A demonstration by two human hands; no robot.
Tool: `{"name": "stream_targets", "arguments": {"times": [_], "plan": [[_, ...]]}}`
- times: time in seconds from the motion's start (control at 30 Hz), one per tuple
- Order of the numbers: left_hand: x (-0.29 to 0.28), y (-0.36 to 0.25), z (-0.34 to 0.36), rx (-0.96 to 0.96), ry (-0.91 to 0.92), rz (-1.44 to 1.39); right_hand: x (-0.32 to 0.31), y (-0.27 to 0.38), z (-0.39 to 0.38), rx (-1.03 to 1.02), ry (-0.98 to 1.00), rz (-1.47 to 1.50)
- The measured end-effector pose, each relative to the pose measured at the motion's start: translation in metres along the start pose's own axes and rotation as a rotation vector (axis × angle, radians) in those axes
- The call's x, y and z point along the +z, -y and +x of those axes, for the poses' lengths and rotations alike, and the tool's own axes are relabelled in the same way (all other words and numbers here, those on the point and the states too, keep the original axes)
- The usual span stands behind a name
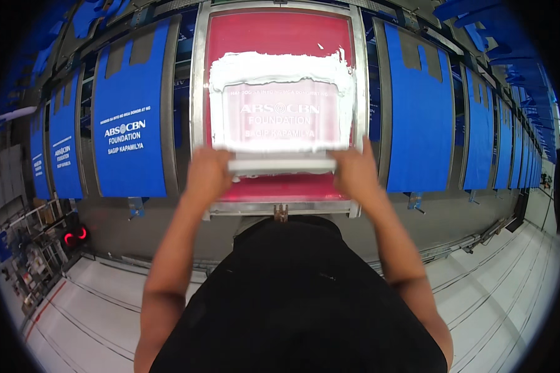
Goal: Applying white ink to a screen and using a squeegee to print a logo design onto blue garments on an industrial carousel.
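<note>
A screen-printing frame [199, 81] with a metal border and red mesh lies in front of me. White ink [255, 65] is spread thick across its far part and thinner down the sides, around lettering in the middle. Near the frame's close end, a white squeegee [281, 165] spans the mesh from side to side. My left hand [209, 173] is closed on its left end, and my right hand [356, 169] is closed on its right end. Both hands are slightly blurred, and some fingers are hidden.
Blue bag panels with white print [130, 118] lie on boards to the left. Plain blue panels [419, 112] line the right side. More blue pieces [532, 87] hang at the upper edges. A red-lit device [75, 235] stands at lower left, above the pale floor [479, 298].
</note>
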State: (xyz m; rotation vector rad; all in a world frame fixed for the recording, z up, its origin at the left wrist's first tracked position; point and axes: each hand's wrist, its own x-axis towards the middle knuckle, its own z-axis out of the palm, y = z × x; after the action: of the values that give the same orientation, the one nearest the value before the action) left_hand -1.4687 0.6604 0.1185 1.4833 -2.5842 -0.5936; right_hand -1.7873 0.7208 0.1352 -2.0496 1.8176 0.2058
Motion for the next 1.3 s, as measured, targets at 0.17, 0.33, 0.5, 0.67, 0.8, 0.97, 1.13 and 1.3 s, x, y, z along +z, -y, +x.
{"name": "stream_targets", "arguments": {"times": [0.17, 0.33, 0.5, 0.67, 0.8, 0.97, 1.13, 1.3], "plan": [[0.021, 0.010, 0.031, -0.090, -0.028, -0.049, 0.020, -0.005, 0.034, 0.025, -0.128, -0.002], [-0.004, 0.057, 0.153, 0.000, -0.136, -0.001, -0.025, -0.052, 0.159, -0.007, -0.146, -0.098], [-0.045, 0.041, 0.159, -0.047, -0.232, 0.074, -0.087, -0.051, 0.172, -0.029, -0.067, -0.006], [-0.039, 0.003, 0.049, -0.265, -0.356, -0.196, -0.104, -0.064, 0.211, -0.086, -0.086, -0.045], [0.048, -0.051, -0.074, -0.491, 0.899, -0.638, -0.089, -0.067, 0.230, -0.165, -0.066, 0.020], [0.140, -0.082, -0.127, -0.622, 0.533, -1.375, -0.085, -0.040, 0.229, -0.115, 0.069, 0.025], [0.137, -0.081, -0.132, -0.504, 0.582, -1.353, -0.073, -0.004, 0.227, -0.112, -0.115, -0.003], [0.122, -0.091, -0.134, -0.504, 0.473, -1.410, -0.058, 0.026, 0.140, -0.057, -0.040, -0.032]]}}
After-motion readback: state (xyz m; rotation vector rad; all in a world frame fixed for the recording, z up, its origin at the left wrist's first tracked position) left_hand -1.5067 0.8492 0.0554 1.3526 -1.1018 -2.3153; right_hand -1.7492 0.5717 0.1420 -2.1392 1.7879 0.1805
